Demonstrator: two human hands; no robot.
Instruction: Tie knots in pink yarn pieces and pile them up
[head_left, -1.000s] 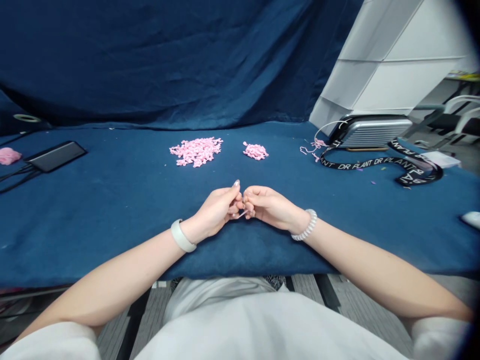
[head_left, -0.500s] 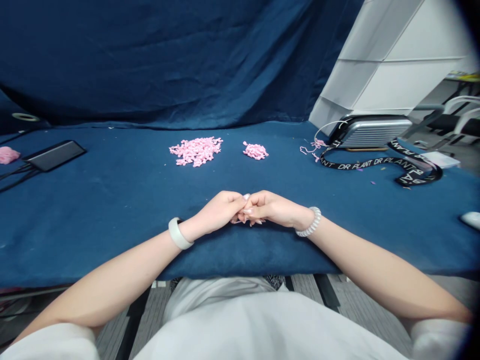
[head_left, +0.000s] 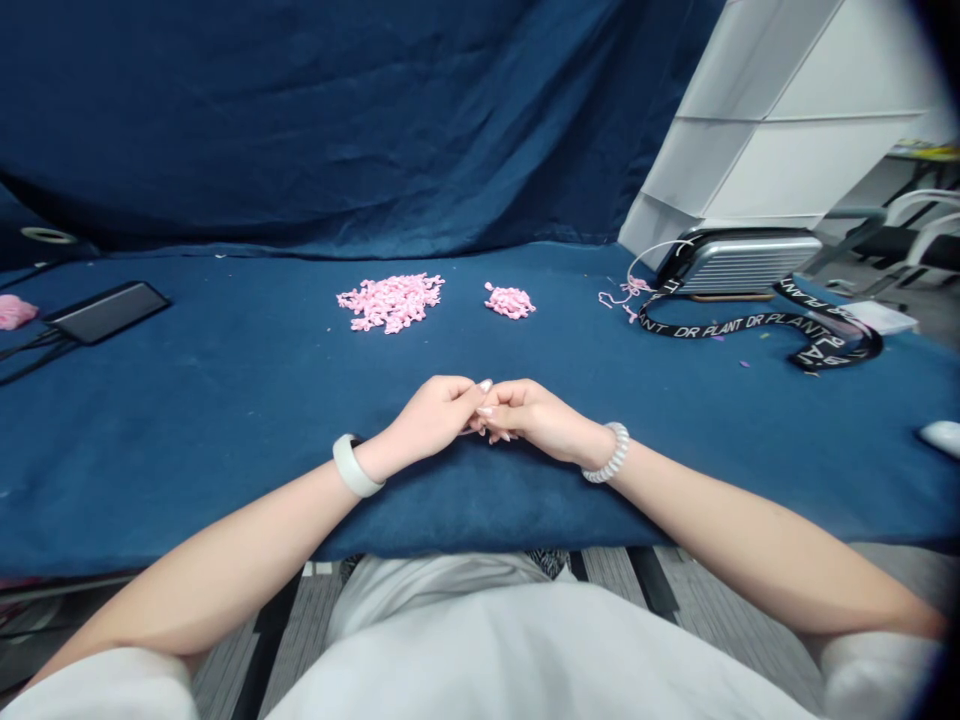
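Observation:
My left hand (head_left: 435,418) and my right hand (head_left: 546,422) meet just above the near part of the blue cloth, fingertips touching. Both are closed in a pinch, thumbs on top. A thin pale strand of yarn (head_left: 469,432) shows below the fingertips, between the two hands; the fingers hide most of it. Beyond them on the cloth lies a wide pile of small knotted pink yarn pieces (head_left: 393,302). To its right is a smaller heap of pink yarn pieces (head_left: 510,301).
A black lettered strap (head_left: 720,328) loops before a silver ribbed case (head_left: 754,262) at right, beside loose pink yarn (head_left: 636,287). At left are a dark cabled device (head_left: 109,312) and a pink ball (head_left: 15,311). A blue curtain (head_left: 337,120) hangs behind the table.
Both hands have shifted slightly left and up, still pinched together. My left thumb is a little more raised, and the strand shows on the left side of the fingertips. The piles are unchanged.

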